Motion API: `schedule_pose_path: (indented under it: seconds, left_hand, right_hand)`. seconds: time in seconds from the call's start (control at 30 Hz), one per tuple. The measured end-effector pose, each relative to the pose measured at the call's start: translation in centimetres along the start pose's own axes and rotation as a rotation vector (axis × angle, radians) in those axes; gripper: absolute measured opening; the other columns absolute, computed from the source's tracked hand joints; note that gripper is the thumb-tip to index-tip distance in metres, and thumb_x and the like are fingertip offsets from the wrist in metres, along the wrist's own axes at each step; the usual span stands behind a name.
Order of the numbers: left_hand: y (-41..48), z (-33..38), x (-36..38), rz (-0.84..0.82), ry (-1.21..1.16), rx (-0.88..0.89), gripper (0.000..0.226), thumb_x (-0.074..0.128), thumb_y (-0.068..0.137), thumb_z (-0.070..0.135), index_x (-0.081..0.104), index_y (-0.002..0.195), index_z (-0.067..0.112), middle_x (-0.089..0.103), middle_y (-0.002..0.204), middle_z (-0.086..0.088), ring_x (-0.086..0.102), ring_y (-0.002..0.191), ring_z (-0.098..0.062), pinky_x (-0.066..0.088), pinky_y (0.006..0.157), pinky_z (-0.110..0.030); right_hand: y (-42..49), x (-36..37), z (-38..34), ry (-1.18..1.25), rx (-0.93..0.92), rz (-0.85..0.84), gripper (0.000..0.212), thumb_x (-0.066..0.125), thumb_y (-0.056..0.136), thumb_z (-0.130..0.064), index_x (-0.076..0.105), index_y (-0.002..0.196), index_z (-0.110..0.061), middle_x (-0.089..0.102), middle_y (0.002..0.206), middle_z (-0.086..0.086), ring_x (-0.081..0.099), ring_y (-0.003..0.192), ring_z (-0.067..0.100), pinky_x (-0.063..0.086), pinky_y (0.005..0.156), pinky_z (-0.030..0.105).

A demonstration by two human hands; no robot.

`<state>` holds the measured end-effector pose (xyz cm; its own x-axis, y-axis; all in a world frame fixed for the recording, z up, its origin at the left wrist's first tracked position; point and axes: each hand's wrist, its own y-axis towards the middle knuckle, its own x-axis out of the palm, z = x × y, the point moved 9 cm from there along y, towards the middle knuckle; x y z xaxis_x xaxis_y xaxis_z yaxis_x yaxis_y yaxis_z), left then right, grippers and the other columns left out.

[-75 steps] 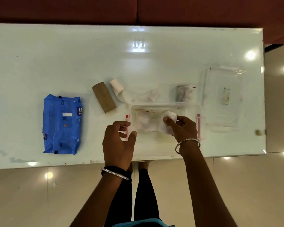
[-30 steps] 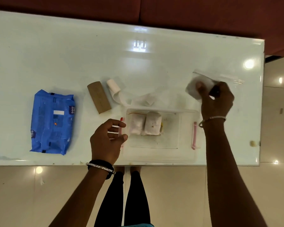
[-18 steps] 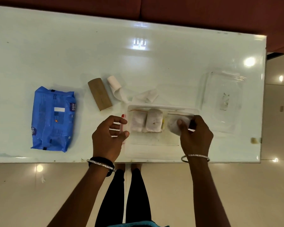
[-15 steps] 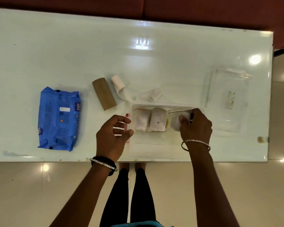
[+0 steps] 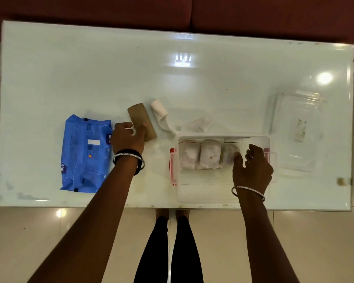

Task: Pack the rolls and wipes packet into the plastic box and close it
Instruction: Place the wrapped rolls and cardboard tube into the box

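The clear plastic box (image 5: 223,190) stands open near the table's front edge, with red latches at both ends. Three bagged white rolls (image 5: 210,154) lie side by side along its far wall. My right hand (image 5: 251,168) hovers over the box's right half, fingers apart, its fingertips by the rightmost roll. My left hand (image 5: 127,138) is at the near end of the brown cardboard roll (image 5: 139,117), fingertips on it, not closed around it. The blue wipes packet (image 5: 86,154) lies flat just left of that hand. A white, partly unrolled bandage roll (image 5: 159,111) lies behind the box.
The box's clear lid (image 5: 296,131) lies at the right end of the white glass table (image 5: 172,78). The table's front edge runs just below the box. A dark red sofa (image 5: 274,15) borders the far side.
My right hand fetched a third bagged roll from the right, set it in the box and let go. My left hand left the box's left latch and moved left to the brown roll.
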<state>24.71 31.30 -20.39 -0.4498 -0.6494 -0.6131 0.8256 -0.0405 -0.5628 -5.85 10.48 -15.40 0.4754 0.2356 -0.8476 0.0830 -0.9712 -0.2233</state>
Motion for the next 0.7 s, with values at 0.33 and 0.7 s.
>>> schedule_pose_path:
  seconds: [0.33, 0.7]
  left_hand:
    - [-0.3, 1.6, 1.6, -0.085, 0.102, 0.023, 0.055, 0.076, 0.073, 0.040, 0.057, 0.118, 0.013, 0.065, 0.115, -0.009, 0.064, 0.099, -0.027, 0.055, 0.082, -0.041]
    - [-15.1, 7.4, -1.5, -0.439, 0.099, 0.693, 0.047, 0.084, 0.065, 0.035, 0.068, 0.109, 0.028, 0.062, 0.098, 0.010, 0.060, 0.090, -0.001, 0.044, 0.074, -0.006]
  right_hand:
    - [-3.8, -1.5, -7.5, 0.298, -0.273, -0.073, 0.014, 0.064, 0.089, -0.006, 0.072, 0.097, -0.014, 0.072, 0.083, -0.005, 0.068, 0.074, 0.004, 0.054, 0.070, 0.013]
    - [-6.7, 0.2, -7.3, 0.864, 0.147, -0.623, 0.043, 0.070, 0.083, -0.042, 0.066, 0.120, -0.021, 0.072, 0.106, 0.005, 0.072, 0.096, 0.021, 0.062, 0.071, 0.040]
